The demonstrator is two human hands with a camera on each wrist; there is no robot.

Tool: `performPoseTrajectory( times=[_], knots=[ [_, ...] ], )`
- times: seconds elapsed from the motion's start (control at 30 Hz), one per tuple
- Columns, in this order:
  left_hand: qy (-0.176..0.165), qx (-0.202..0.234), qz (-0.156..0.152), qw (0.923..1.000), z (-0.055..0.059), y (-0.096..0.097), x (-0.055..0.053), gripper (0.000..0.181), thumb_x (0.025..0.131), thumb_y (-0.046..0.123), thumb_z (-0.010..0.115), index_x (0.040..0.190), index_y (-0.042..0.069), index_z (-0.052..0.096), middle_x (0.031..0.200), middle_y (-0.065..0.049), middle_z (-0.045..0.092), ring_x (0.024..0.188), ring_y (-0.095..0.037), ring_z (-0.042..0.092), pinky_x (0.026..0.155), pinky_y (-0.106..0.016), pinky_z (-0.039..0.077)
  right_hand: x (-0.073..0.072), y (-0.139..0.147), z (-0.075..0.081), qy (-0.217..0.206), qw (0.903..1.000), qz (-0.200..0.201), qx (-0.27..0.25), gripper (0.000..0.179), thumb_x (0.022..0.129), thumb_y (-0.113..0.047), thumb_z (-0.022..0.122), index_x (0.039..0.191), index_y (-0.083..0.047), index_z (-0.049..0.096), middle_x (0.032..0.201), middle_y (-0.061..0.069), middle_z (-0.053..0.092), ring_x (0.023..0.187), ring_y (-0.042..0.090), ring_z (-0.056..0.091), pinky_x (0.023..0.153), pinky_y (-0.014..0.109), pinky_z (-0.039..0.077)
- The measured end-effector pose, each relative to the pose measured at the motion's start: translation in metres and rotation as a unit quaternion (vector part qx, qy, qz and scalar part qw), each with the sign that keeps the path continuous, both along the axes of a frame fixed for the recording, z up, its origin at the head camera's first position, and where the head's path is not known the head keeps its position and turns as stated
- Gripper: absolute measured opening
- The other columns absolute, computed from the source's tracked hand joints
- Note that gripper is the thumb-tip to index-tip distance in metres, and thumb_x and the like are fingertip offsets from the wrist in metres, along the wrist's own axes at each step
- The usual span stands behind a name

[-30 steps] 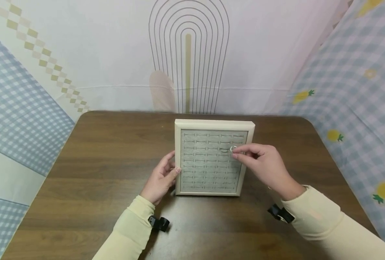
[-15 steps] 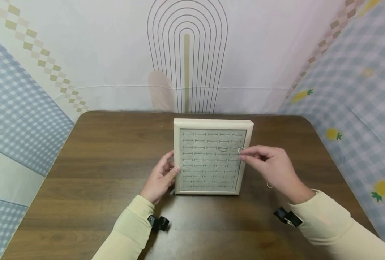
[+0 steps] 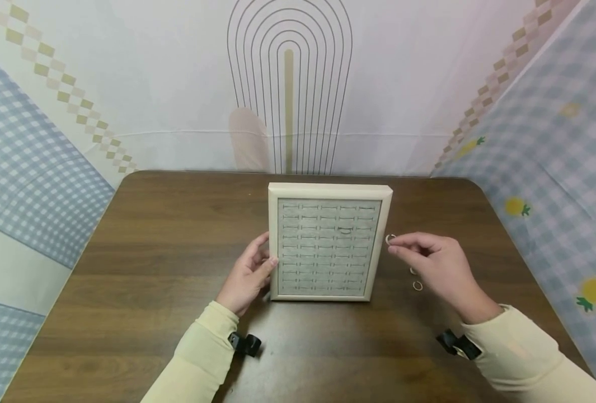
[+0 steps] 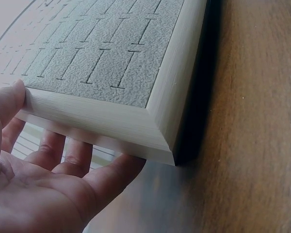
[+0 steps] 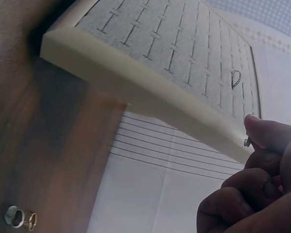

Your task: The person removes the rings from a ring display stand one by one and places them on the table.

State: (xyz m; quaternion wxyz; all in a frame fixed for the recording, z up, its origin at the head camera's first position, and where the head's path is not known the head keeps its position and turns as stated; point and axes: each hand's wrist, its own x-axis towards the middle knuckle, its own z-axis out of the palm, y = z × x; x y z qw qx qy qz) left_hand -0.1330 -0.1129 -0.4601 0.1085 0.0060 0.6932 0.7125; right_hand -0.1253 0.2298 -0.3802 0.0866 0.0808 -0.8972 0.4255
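Note:
A ring display board (image 3: 323, 246) with a pale frame and grey slotted padding stands upright on the table. My left hand (image 3: 247, 276) holds its left edge, thumb on the front of the frame and fingers behind, as the left wrist view also shows. One ring (image 5: 236, 78) sits in a slot toward the upper right of the padding. To the right of the board, my right hand (image 3: 431, 263) pinches another ring (image 3: 390, 239) between thumb and forefinger, apart from the frame. In the right wrist view this ring is mostly hidden by the fingers.
Several loose rings lie on the brown wooden table (image 3: 167, 252) to the right of the board, among them a silver ring (image 5: 14, 217) and a gold-toned ring (image 5: 32, 221). Behind the table hangs a patterned cloth (image 3: 177, 73). Checked cloth (image 3: 569, 184) borders the right side.
My right hand has drawn away to the right from in front of the padding, with the ring still pinched. Loose rings on the table have come into view beside it. The left hand stays put.

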Motion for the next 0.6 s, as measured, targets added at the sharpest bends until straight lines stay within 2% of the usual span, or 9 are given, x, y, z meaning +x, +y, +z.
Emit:
performPoseTrajectory(
  times=[0.17, 0.3, 0.43, 0.6],
  knots=[
    [0.006, 0.0, -0.003, 1.0, 0.0, -0.001, 0.0, 0.06, 0.102, 0.005, 0.056, 0.156, 0.021, 0.034, 0.125, -0.017, 0.061, 0.104, -0.025, 0.063, 0.083, -0.039, 0.054, 0.001, 0.006, -0.006, -0.014, 0.9998, -0.008, 0.007, 0.01, 0.089, -0.02, 0.079, 0.097, -0.013, 0.079, 0.072, -0.005, 0.068, 0.059, 0.009, 0.051, 0.052, 0.023, 0.042],
    [0.001, 0.002, -0.004, 1.0, 0.0, 0.0, 0.0, 0.06, 0.102, 0.006, 0.056, 0.155, 0.023, 0.035, 0.126, -0.015, 0.061, 0.105, -0.025, 0.063, 0.084, -0.04, 0.054, 0.001, 0.014, -0.013, -0.02, 0.9996, -0.015, 0.016, 0.01, 0.091, -0.022, 0.077, 0.098, -0.014, 0.079, 0.08, -0.002, 0.072, 0.063, 0.009, 0.055, 0.055, 0.023, 0.044],
    [-0.004, 0.004, -0.004, 1.0, 0.001, 0.0, -0.001, 0.059, 0.102, 0.006, 0.056, 0.154, 0.025, 0.036, 0.125, -0.014, 0.061, 0.106, -0.026, 0.063, 0.086, -0.042, 0.054, 0.0, 0.024, -0.022, -0.022, 0.9992, -0.02, 0.025, 0.01, 0.091, -0.022, 0.076, 0.098, -0.014, 0.079, 0.08, -0.003, 0.072, 0.064, 0.009, 0.057, 0.055, 0.023, 0.045],
    [-0.002, 0.013, -0.006, 0.9999, 0.0, 0.0, -0.001, 0.059, 0.102, 0.005, 0.055, 0.154, 0.024, 0.036, 0.125, -0.015, 0.061, 0.107, -0.027, 0.063, 0.086, -0.042, 0.054, -0.001, 0.035, -0.032, -0.06, 0.9971, -0.031, 0.035, 0.016, 0.092, -0.029, 0.075, 0.1, -0.015, 0.079, 0.09, -0.001, 0.075, 0.069, 0.009, 0.06, 0.056, 0.025, 0.046]
  ],
)
